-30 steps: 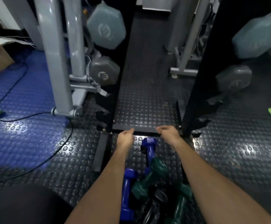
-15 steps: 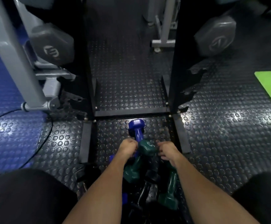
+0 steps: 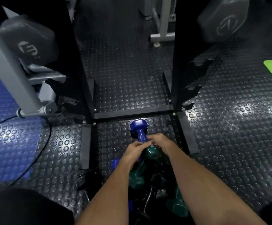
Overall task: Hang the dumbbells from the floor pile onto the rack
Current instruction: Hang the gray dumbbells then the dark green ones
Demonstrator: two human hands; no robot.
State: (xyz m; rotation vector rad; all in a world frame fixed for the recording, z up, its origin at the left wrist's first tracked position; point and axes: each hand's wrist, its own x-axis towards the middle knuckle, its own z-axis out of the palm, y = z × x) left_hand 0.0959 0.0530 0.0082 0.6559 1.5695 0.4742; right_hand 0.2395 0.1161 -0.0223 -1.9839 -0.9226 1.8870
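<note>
So we've dropped lower since a second ago: then both hands hung over the rack's floor bar, short of the pile; now they're down on it. Left hand [image 3: 134, 151] has its fingers curled over the top head of a green dumbbell [image 3: 150, 154]; looks like a grip, though the far side is hidden. Right hand [image 3: 160, 142] pinches at the handle of the blue dumbbell [image 3: 139, 129], just beside the left; can't tell if it's a full wrap. Pile [image 3: 148, 184] sits on the floor between the rack [image 3: 132, 113] base feet, just in front of the crossbar: blue, green and black ones, overlapping. None of the pile is lifted yet. Our read: pickup is starting, hanging still to come. Risk: tangled heads dragging neighbours when one comes up.
</note>
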